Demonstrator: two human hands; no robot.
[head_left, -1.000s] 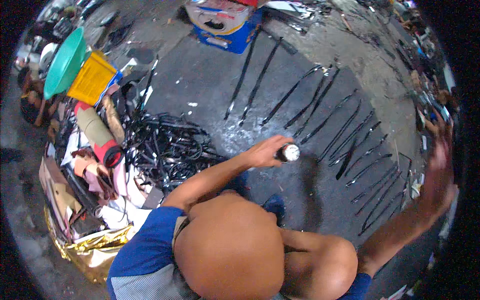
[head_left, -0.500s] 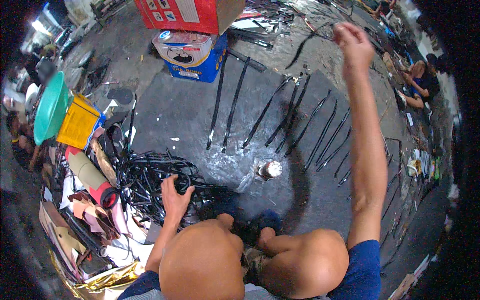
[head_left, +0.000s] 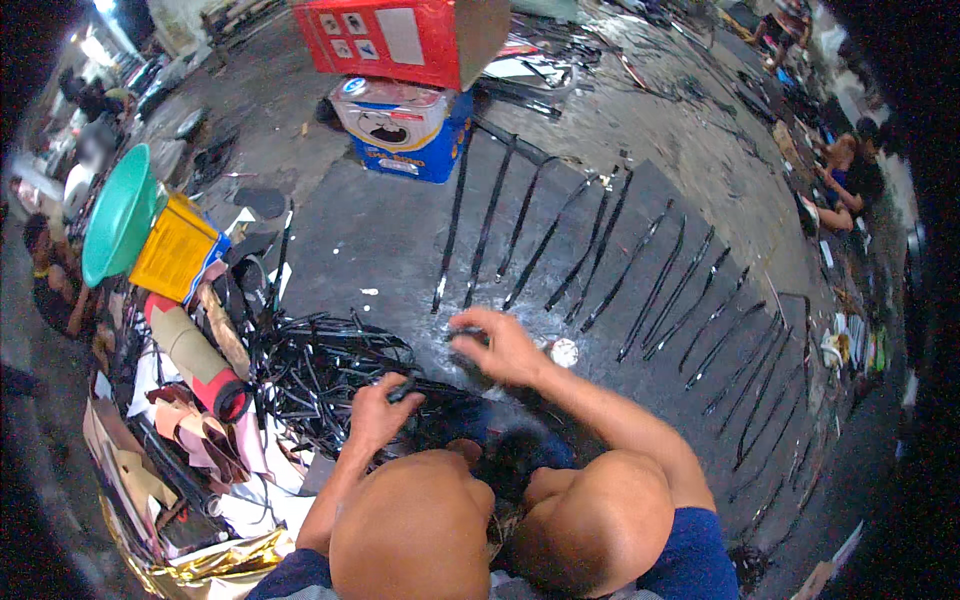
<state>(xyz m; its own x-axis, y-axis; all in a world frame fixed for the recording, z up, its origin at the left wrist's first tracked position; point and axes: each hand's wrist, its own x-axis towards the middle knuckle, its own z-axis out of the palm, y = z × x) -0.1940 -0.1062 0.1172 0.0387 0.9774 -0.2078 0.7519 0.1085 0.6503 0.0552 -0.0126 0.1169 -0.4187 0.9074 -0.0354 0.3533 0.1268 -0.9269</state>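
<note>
My left hand point(head_left: 377, 412) is over the edge of a tangled heap of black strips point(head_left: 320, 370). A short piece of black strip point(head_left: 401, 390) shows between its thumb and fingers. In front of my knees, my right hand point(head_left: 500, 350) is curled, thumb and fingertips close together. Something dark shows between them, too small to make out. Behind that wrist a small whitish-topped container point(head_left: 564, 353) is partly hidden. Many separate black strips point(head_left: 555, 240) lie in a fanned row across the dark mat point(head_left: 360, 235).
A blue and white tin point(head_left: 405, 135) stands beyond the mat with a red box point(head_left: 385, 40) on it. To the left are a green basin point(head_left: 120, 215), a yellow tin point(head_left: 180, 248), a roll point(head_left: 195, 355) and scraps. Other people sit at far left and right.
My right hand has come back from far right to near my left hand. One more strip lies in the row's left part. My left fingers have closed around a strip.
</note>
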